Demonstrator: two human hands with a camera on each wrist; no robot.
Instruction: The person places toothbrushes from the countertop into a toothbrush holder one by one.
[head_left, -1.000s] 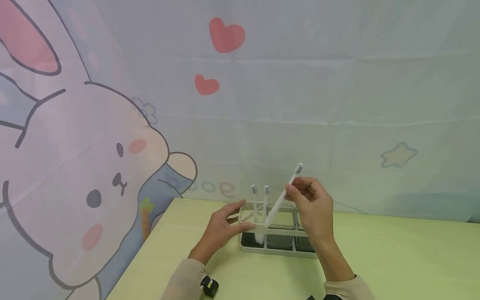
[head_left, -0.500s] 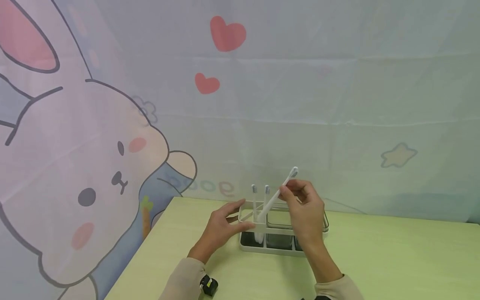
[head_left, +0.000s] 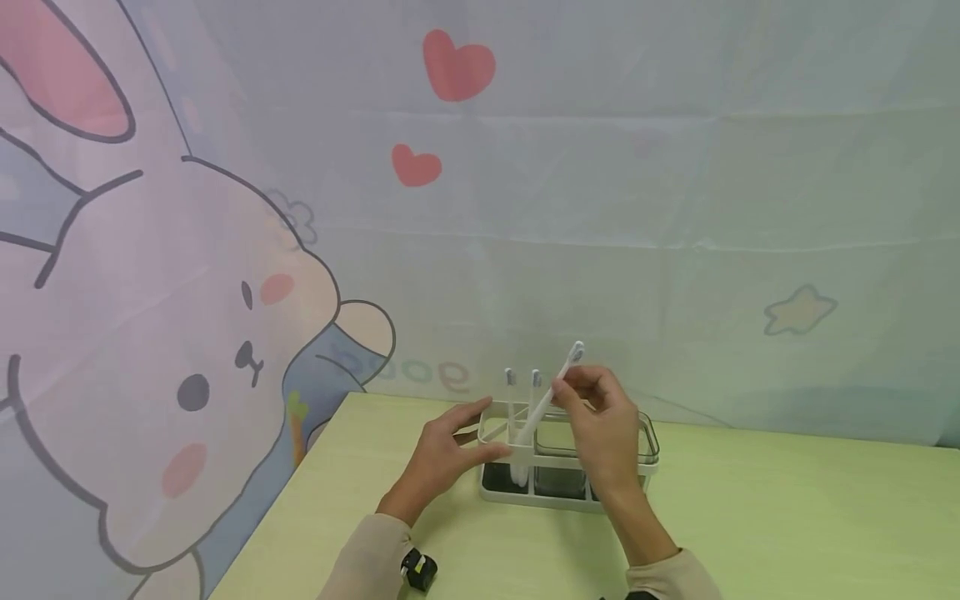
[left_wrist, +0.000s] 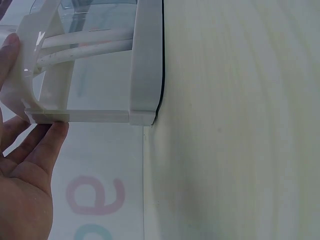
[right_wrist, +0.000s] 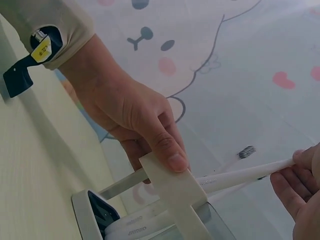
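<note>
Toothbrush [head_left: 547, 400]: I judge it light, stiff and smooth, best pinched high on the handle. My right hand [head_left: 600, 425] pinches it there with curled fingers, its foot inside the left compartment of the rack [head_left: 525, 497] beside two brushes [head_left: 521, 392]. My left hand [head_left: 442, 454] clasps the rack's corner on the bench [head_left: 787, 517].

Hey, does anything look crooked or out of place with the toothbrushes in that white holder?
Only one: the toothbrush pinched in the right hand leans steeply, its lower end in the holder's left compartment beside two upright toothbrushes. The left hand grips the holder's end. Nothing spilled or broken.
</note>
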